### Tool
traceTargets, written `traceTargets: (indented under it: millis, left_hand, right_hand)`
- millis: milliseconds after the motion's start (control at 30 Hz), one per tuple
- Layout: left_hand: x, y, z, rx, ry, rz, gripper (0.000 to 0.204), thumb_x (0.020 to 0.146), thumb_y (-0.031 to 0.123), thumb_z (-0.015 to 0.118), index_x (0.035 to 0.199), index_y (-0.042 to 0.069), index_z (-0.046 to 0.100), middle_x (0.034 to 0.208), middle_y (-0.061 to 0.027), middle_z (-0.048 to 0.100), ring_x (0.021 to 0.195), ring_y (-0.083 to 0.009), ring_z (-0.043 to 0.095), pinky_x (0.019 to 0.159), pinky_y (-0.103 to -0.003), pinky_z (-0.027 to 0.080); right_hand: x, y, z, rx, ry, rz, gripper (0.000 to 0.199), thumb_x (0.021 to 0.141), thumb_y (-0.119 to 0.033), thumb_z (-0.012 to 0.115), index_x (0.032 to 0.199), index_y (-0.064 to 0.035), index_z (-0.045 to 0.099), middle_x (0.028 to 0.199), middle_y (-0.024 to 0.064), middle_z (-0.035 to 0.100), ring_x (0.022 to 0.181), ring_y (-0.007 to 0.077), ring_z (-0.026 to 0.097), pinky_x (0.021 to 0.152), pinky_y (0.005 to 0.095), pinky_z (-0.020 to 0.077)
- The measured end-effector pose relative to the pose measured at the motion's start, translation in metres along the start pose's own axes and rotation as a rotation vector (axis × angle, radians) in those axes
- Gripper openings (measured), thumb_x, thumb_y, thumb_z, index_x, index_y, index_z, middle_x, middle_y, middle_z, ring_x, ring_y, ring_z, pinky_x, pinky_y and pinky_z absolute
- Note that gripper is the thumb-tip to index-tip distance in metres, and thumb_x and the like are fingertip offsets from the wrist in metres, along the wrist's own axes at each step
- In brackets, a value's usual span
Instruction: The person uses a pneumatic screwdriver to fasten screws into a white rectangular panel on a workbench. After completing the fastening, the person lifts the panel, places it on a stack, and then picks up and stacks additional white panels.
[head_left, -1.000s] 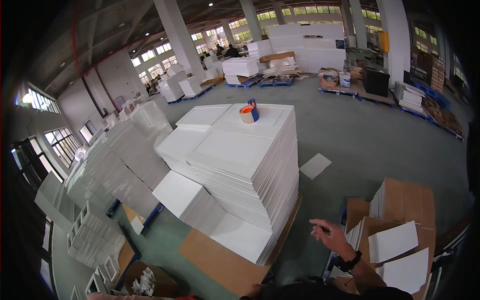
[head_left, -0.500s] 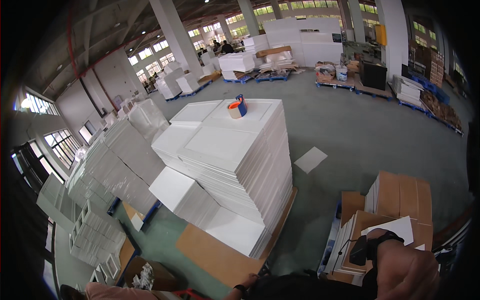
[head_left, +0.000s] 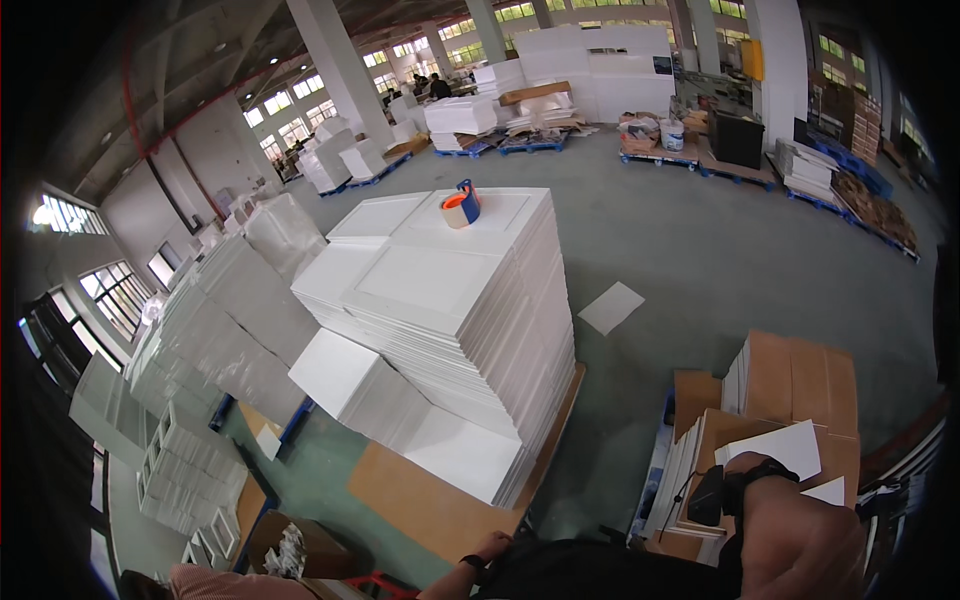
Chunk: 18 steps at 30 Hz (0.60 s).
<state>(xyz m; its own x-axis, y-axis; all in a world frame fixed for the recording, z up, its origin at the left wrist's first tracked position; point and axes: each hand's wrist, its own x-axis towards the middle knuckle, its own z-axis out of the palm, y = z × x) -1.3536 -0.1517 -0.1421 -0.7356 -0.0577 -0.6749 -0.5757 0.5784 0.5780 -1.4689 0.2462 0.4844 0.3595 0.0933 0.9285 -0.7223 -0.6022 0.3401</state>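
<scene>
At the lower edge, my left hand [head_left: 491, 547], with a dark band on its wrist, is beside black clothing [head_left: 610, 568]. Its fingers are too small and partly hidden to read. My right forearm [head_left: 795, 530] comes in at the lower right, bent, with a black strap and device [head_left: 708, 495] at the wrist. Only a bit of my right hand [head_left: 745, 461] shows past the strap, its fingers out of sight. It appears in front of white sheets [head_left: 782, 452] on a pallet of brown cardboard-wrapped panels [head_left: 800, 385]; contact cannot be told.
A tall stack of white panels [head_left: 515, 340] stands ahead, bearing a tape dispenser [head_left: 460, 208]. A white sheet [head_left: 612, 307] lies on the floor. Wrapped stacks [head_left: 235, 300] line the left. A cardboard box [head_left: 325, 552] and someone's pink striped garment [head_left: 225, 583] are at the lower left.
The whole view has shifted slightly, so the stacks sit a little further left and higher. More of my left hand and wrist shows. My right arm stays bent.
</scene>
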Motion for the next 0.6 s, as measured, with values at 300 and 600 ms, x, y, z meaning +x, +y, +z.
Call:
traceTargets:
  millis: [300, 600]
  left_hand:
    - [-0.011, 0.013, 0.003, -0.022, 0.019, 0.026, 0.036, 0.087, 0.024, 0.058, 0.112, 0.008, 0.078, 0.113, -0.0163, 0.075, 0.11, -0.0296, 0.069, 0.101, -0.041, 0.05]
    - [-0.029, -0.003, 0.004, -0.06, 0.046, -0.021, 0.037, 0.086, 0.025, 0.058, 0.113, 0.009, 0.078, 0.115, -0.0167, 0.075, 0.112, -0.0301, 0.068, 0.102, -0.041, 0.05]
  right_hand:
    - [-0.056, 0.007, -0.011, -0.071, -0.076, 0.445, 0.006, 0.089, -0.004, 0.062, 0.084, -0.0056, 0.058, 0.071, 0.005, 0.057, 0.055, 0.0161, 0.057, 0.056, 0.0324, 0.0621]
    - [-0.419, -0.057, 0.025, -0.108, -0.469, 1.955, 0.039, 0.096, -0.034, 0.072, 0.122, -0.005, 0.067, 0.096, 0.0098, 0.074, 0.084, 0.0188, 0.07, 0.078, 0.0331, 0.0553]
